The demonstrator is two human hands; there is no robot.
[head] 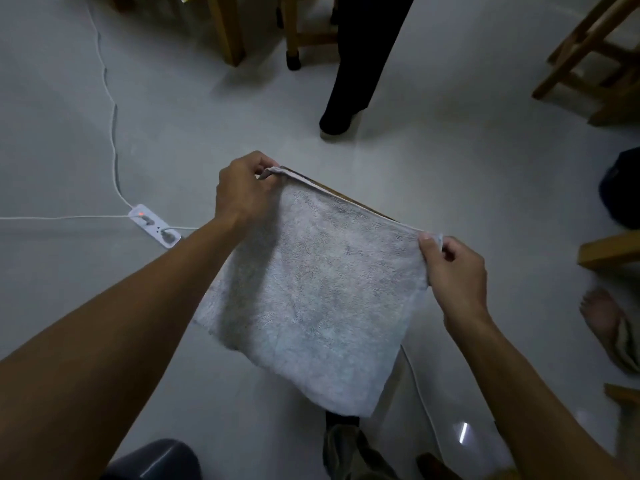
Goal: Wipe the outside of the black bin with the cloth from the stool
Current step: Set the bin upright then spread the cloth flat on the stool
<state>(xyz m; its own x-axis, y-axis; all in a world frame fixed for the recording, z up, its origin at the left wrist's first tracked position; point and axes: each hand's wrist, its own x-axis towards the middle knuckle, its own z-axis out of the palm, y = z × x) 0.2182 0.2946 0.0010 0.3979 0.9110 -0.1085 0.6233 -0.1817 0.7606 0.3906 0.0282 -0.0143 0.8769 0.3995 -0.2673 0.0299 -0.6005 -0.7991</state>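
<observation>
Over the stool's seat I hold the cloth spread flat, one top corner in each hand. My left hand pinches the far left corner between thumb and fingers, and my right hand pinches the right corner the same way, so both hands are clamped on the cloth and set well apart, with its top edge stretched in a line between them. That edge slants from upper left to lower right, and the rest hangs toward me. Only a thin brown strip of the stool shows along that top edge; the cloth hides the rest, and I cannot tell whether its lower part touches the seat.

What I take to be the black bin is the dark rounded shape at the lower left edge of my view, close to my feet and under my left forearm. Only part of it shows. It lies back toward me and to the left of the cloth, so my left arm is the nearer one. To my mind the wiping has not begun, and the next move calls for carrying the cloth down and leftward to the bin's outer wall.

A white power strip with its cable lies on the floor to the left.
</observation>
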